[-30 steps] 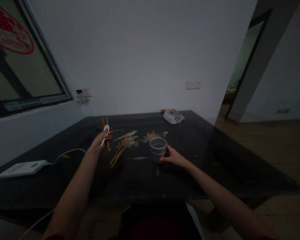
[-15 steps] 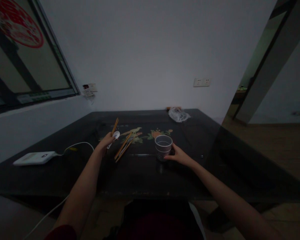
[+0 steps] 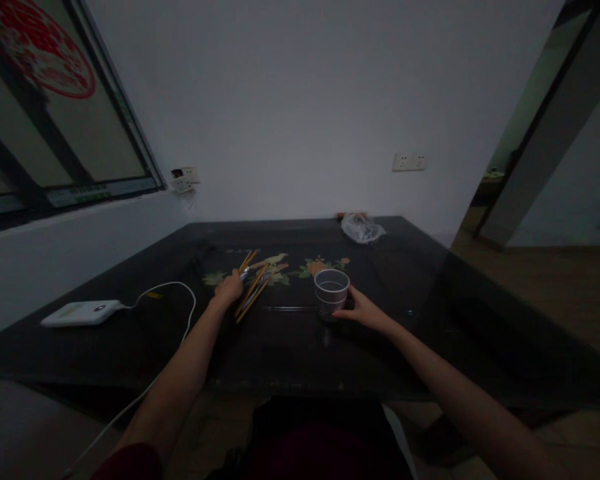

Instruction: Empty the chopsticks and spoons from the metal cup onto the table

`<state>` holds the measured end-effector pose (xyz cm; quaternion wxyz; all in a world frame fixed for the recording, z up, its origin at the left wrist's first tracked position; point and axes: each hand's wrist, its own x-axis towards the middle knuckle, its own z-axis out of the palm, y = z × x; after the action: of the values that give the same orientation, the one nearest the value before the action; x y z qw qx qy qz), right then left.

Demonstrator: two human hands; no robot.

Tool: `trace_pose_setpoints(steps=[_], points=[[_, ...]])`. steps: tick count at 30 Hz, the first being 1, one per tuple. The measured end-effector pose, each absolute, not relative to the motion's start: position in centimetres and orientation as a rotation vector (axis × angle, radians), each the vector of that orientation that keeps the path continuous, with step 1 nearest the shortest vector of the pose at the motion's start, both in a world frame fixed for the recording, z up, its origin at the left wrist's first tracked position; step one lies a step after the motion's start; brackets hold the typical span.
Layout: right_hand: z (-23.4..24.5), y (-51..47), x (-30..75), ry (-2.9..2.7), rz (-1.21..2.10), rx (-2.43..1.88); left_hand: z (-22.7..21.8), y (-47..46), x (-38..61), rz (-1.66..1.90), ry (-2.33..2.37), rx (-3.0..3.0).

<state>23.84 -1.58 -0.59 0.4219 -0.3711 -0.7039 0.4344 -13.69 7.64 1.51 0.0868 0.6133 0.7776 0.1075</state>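
Observation:
My left hand (image 3: 229, 289) is closed around wooden chopsticks (image 3: 249, 259) and a spoon (image 3: 245, 273), whose upper ends stick out past the fingers. Right beside it on the dark table lie more chopsticks (image 3: 245, 308) with another spoon (image 3: 265, 277) among them; dim light blurs their outlines. On the other side, my right hand (image 3: 364, 311) grips a clear plastic cup (image 3: 331, 293) with a pale rim. The cup stands upright on the tabletop, thumb in front and fingers partly hidden behind it.
A white power bank (image 3: 83, 313) with a white cable (image 3: 194, 300) lies on the left of the black table (image 3: 290, 363). A crumpled clear plastic bag (image 3: 362, 229) is at the back edge, by the wall. Wall sockets (image 3: 409, 162) are above.
My left hand has moved right with the chopsticks and spoon, closer to the ones on the table. The spoon has turned in its grip. My right hand still holds the cup; the view shifted slightly.

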Motion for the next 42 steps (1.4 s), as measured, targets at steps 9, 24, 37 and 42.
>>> trace_pose_setpoints(steps=[9,24,37,42], points=[[-1.2,-1.2,24.1,-1.753,1.099,-0.917,1.3,6.6,-12.5,0.281,2.428,1.961],[-0.5,-1.7,23.9,-1.783,1.073,-0.939,0.2,7.0,-12.9,0.258,2.407,2.083],[-0.6,-1.7,23.7,-1.722,1.152,-0.931,-0.1,7.9,-14.0,0.149,2.445,1.989],[-0.7,-1.7,23.7,-1.711,1.156,-0.922,0.0,8.2,-14.1,0.174,2.432,1.937]])
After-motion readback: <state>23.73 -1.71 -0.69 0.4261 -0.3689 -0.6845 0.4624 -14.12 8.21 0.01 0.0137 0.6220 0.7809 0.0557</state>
